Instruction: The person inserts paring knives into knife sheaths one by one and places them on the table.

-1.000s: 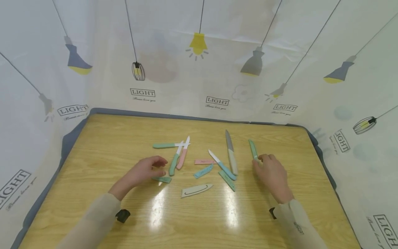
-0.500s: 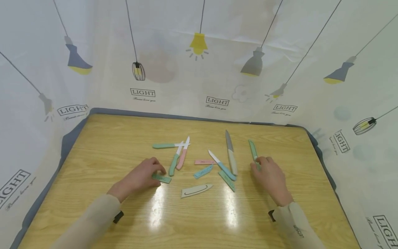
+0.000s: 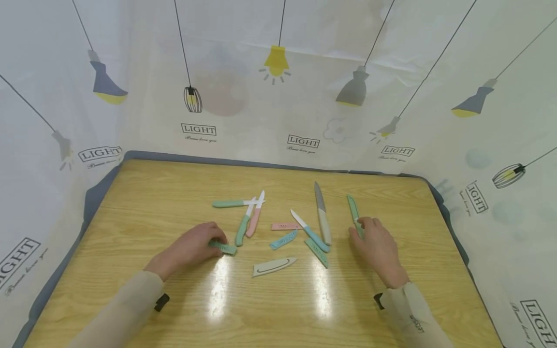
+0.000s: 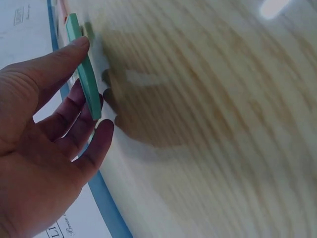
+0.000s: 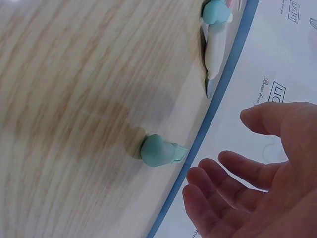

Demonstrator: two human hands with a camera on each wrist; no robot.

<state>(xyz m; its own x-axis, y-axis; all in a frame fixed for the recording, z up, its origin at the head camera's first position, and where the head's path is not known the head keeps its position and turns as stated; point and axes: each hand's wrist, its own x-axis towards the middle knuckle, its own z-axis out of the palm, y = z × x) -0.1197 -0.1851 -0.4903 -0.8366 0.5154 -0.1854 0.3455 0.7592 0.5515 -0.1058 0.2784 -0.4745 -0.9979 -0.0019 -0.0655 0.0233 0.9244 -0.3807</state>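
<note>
Checking the L side 1st, b/c that's where the change is: about 1 s ago the left grip point(image 3: 190, 247) hung loose over the green sheath point(image 3: 224, 248), w/ nothing held; now I've got it pinching that sheath, thumb on one face, fingers behind, and the piece has slid a touch to the left. Can't tell if it's fully off the bench point(image 3: 152, 193). For the work in hand, I'd say that means one loose cover is under control, tho nothing's been fitted to it yet. R side's barely moved: right grip point(image 3: 379, 245) is open, fingers loosely bent, right by the handle of the sheathed green knife point(image 3: 353, 209); wrist cam shows no hold on it, and contact I can't confirm. Rest is untouched, afaict. Nearest the L side are two bare green knives point(image 3: 243, 230) plus the pink knife point(image 3: 254, 222), blades crossing, so imo any pick there needs care. Mid-bench: pink sheath point(image 3: 283, 226), blue sheath point(image 3: 283, 239), and beige sheath point(image 3: 273, 267) closest to me. Blue knife point(image 3: 316, 239) lies btwn those and the beige-handled knife point(image 3: 323, 223).
</note>
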